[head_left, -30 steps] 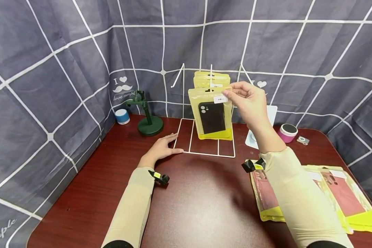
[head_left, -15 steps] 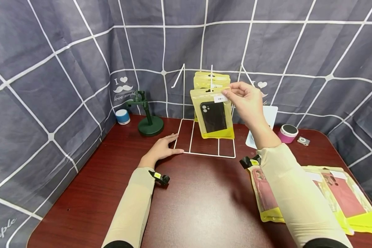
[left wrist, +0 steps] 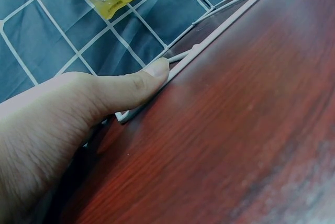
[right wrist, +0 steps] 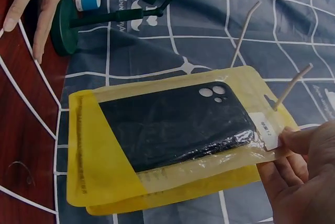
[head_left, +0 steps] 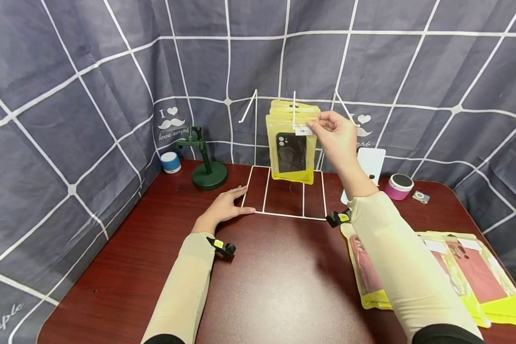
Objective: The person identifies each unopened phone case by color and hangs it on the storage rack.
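Note:
My right hand (head_left: 337,138) pinches the top corner of a yellow phone case package (head_left: 291,153), a clear-fronted pouch with a black phone case inside. In the right wrist view, the middle hook (right wrist: 293,85) of a white wire display rack passes through the pouch's hanging hole. More yellow pouches (head_left: 285,106) hang behind it on that same hook. My left hand (head_left: 223,205) rests at the left front corner of the rack's base (head_left: 284,215), its fingers spread and extended. The left wrist view shows the thumb (left wrist: 136,85) lying on the base wire.
Several pouches with pink phone cases (head_left: 477,272) lie at the right of the table. A green stand (head_left: 208,174) and a blue cylinder (head_left: 170,162) are back left. A white stand (head_left: 371,162), a pink cylinder (head_left: 398,186) and a small silver device (head_left: 420,196) are back right.
My right hand has moved back and slightly left, carrying the phone case package further along the middle hook toward the hanging pouches. The left hand has stayed on the rack's base.

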A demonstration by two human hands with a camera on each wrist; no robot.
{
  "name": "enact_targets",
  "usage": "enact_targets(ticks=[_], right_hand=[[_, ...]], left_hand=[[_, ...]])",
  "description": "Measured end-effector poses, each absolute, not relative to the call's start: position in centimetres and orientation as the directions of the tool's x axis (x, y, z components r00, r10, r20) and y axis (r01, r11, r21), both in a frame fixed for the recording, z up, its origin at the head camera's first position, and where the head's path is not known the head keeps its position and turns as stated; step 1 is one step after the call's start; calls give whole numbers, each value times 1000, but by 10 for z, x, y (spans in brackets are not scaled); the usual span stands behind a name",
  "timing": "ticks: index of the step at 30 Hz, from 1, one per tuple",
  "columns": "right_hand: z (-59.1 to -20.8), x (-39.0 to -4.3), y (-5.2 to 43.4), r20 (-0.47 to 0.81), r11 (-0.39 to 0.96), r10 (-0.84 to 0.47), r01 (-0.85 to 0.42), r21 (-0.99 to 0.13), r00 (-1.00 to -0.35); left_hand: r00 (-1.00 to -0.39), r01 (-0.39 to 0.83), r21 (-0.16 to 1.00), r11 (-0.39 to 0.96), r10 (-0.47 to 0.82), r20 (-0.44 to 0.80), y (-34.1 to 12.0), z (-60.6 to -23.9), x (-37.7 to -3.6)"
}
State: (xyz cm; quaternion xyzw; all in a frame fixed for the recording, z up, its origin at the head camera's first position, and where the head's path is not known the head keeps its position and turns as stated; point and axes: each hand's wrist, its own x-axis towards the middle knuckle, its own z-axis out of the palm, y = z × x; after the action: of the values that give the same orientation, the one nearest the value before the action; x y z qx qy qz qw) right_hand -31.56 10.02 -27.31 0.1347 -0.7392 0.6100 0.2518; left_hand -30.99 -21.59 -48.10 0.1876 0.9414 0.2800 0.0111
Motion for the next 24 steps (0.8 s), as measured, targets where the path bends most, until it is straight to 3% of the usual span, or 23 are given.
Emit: enact_targets(ticks=[24], right_hand=[[-281, -332, 99, 527, 213, 158, -493, -844, -835]], left_hand=[[-929, 346, 513, 785, 362, 73, -215, -481, -310]])
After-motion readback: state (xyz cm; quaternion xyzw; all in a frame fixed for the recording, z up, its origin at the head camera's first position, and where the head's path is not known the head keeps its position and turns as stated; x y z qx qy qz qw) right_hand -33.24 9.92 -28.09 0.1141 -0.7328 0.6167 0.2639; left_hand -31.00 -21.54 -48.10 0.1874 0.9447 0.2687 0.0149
